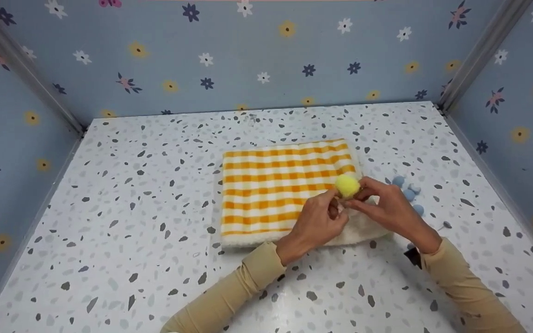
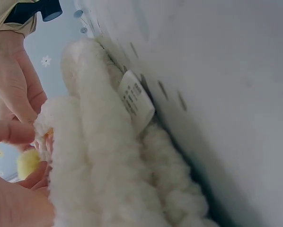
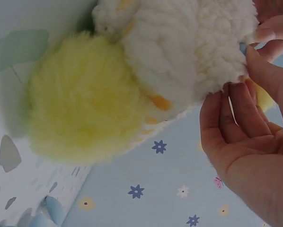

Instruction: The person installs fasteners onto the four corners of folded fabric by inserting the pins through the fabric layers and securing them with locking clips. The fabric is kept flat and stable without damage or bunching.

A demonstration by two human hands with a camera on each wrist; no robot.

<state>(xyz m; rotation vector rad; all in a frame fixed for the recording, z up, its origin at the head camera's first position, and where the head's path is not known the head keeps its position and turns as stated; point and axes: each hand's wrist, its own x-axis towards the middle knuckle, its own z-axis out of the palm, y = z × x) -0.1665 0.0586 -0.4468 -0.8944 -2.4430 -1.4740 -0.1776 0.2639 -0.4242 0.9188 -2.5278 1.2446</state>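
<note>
1 folded cloth (image 1: 271, 185), checked in orange and white with a fluffy cream side, lies on a white table (image 1: 132, 240) speckled with grey flecks. its right-hand part is gathered between the fingers of a person whose 2 arms, in tan sleeves (image 1: 220, 296), come in from the lower edge of the head view. the left hand (image 1: 319, 223) pinches the cloth, fingers curled; the right hand (image 1: 391, 208) grips it just beside, a small blue bit (image 3: 243, 48) at its thumb tip. 1 yellow pom-pom (image 1: 347, 186) shows by the fingertips of both hands, and the right wrist view has a large fluffy pom-pom (image 3: 84, 101) in front of the cloth. a printed white tag (image 2: 136, 101) sticks out of the fleece. a few blue pieces (image 1: 409, 194) lie beyond the right hand, and 1 stemmed grey-blue piece (image 1: 447, 225) sits near the right wrist. blue flowered panels (image 1: 248, 41) stand along the far side and both flanks.
</note>
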